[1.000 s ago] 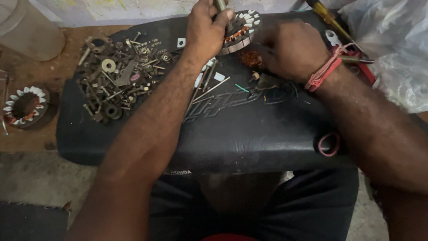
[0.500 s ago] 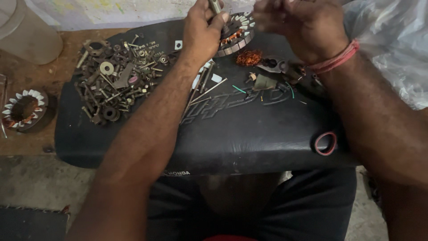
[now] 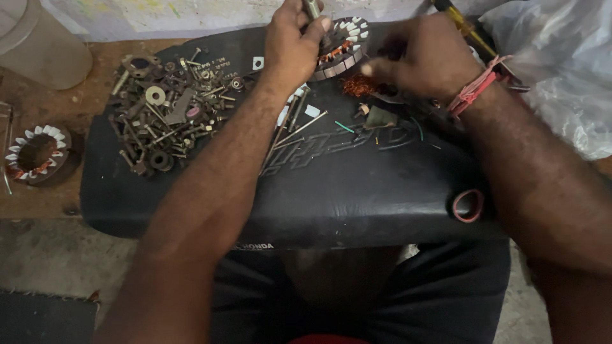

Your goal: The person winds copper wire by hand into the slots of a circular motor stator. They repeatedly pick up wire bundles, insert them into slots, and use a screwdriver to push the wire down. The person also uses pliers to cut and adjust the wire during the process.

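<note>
His left hand [image 3: 294, 44] grips a thin metal tool [image 3: 313, 8] against the stator [image 3: 343, 39]; the right hand [image 3: 424, 58] curls, its hold unclear. The stator looks heavy and rigid, its copper windings fragile, so the rim seems the safest grip.

Light was dim and even, shadows soft; the right hand [image 3: 424, 60] blurred with motion, far edge slightly washed

I see a black padded motorcycle seat [image 3: 357, 197] lying across the wooden worktop [image 3: 44, 121], with a heap of rusty bolts, nuts and washers [image 3: 169, 114] on its left part. At its far edge a round wire-wound stator [image 3: 344, 44] sits between my hands, a tangle of copper wire [image 3: 358, 85] just before it. A second stator ring [image 3: 35, 153] lies on the worktop left of the seat, a clear plastic jar [image 3: 38, 41] behind it.
</note>
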